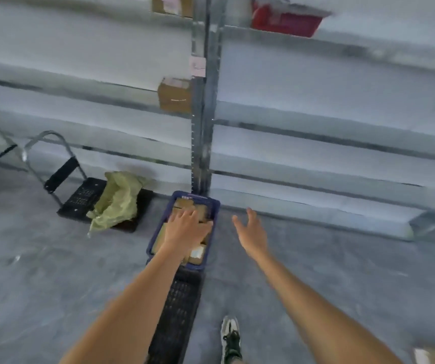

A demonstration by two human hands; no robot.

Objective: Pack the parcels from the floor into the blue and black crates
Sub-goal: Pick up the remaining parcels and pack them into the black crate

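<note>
My left hand [186,229], fingers spread, hides blurred parcels [196,254] in the blue crate [215,206]; my right hand [253,232] hangs open at three o'clock.

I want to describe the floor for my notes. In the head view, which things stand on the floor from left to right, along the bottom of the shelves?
Folded hand trolley → black crate → green sack lying partly on it → blue crate holding parcels, left hand over them → right hand, open above bare floor.

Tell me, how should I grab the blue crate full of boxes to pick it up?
Probably by the long rims of the blue crate, one of your hands on each side, coming from above. It is narrow and open-topped, and parcels fill the inside. The left hand already hovers over it.
</note>
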